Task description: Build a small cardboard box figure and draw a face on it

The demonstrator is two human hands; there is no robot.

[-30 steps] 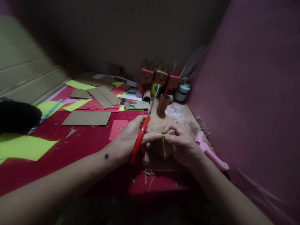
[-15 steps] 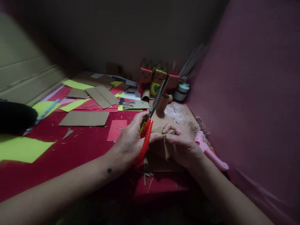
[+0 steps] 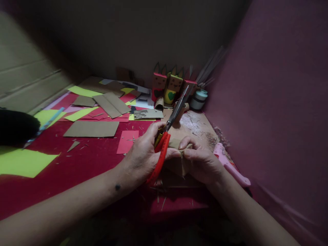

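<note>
In my left hand (image 3: 143, 148) are red-handled scissors (image 3: 164, 155), their blades pointing up and away past my fingers. The thumb of that hand also presses on a small folded piece of brown cardboard (image 3: 177, 166). My right hand (image 3: 203, 159) pinches the top edge of the same cardboard between thumb and forefinger, close to the left thumb. A pale ragged seam runs down the cardboard below the fingertips; its underside is hidden. Behind the scissor blades stands a cardboard tube (image 3: 183, 114), partly covered by them.
A pink glue gun (image 3: 230, 167) lies right of my right hand. At the back stand decorated cardboard figures (image 3: 170, 90) and a light-blue jar (image 3: 199, 99). Cardboard pieces (image 3: 91, 129), coloured paper (image 3: 27, 160) and scraps cover the red tablecloth (image 3: 84, 171). A dark fuzzy object (image 3: 17, 128) intrudes at left.
Both hands have shifted slightly right with the cardboard. The scissors have swung a little to the right, their blades now overlapping the tube more. My grip looks the same.
</note>
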